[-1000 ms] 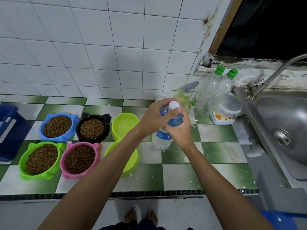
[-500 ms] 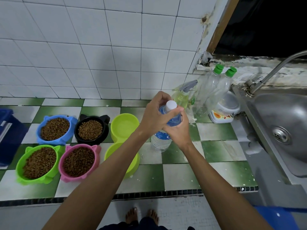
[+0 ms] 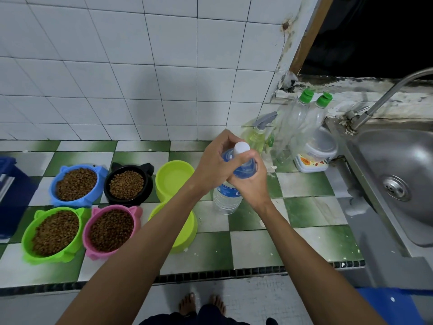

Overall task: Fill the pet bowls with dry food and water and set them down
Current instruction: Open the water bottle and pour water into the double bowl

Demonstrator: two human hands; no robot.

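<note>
Both hands grip water bottle (image 3: 226, 195) upright on tiled surface (image 3: 304, 212): left hand (image 3: 216, 164) and right hand (image 3: 251, 181) around its shoulder, white cap (image 3: 241, 147) exposed. Four kibble-filled bowls, e.g. pink bowl (image 3: 111, 229), left.

No legible text anywhere. The water bottle (image 3: 226, 198) had a blue label with white print, too blurred to read. The white tub (image 3: 314, 158) by the sink carried a colourful printed label, with no wording readable either.
</note>
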